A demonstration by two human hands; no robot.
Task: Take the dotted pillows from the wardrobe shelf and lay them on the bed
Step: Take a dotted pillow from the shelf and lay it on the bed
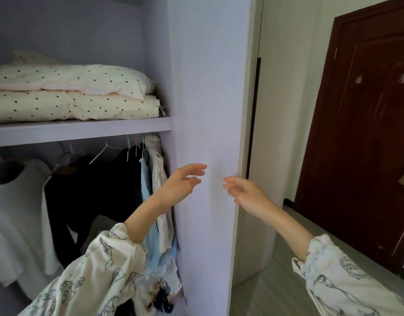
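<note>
Two cream pillows with black dots lie stacked on the wardrobe shelf (pixel 82 130) at the upper left: the top pillow (pixel 78 78) rests on the lower pillow (pixel 71 106). My left hand (pixel 182 183) is raised in front of the wardrobe's side panel, below and to the right of the shelf, fingers apart and holding nothing. My right hand (pixel 244 192) hovers a little to its right, also open and empty. Neither hand touches a pillow. The bed is not in view.
Clothes on hangers (pixel 93 190) fill the space under the shelf. A lilac wardrobe side panel (pixel 210 87) stands straight ahead. A dark red door (pixel 365 133) is at the right, with grey floor (pixel 276 281) before it.
</note>
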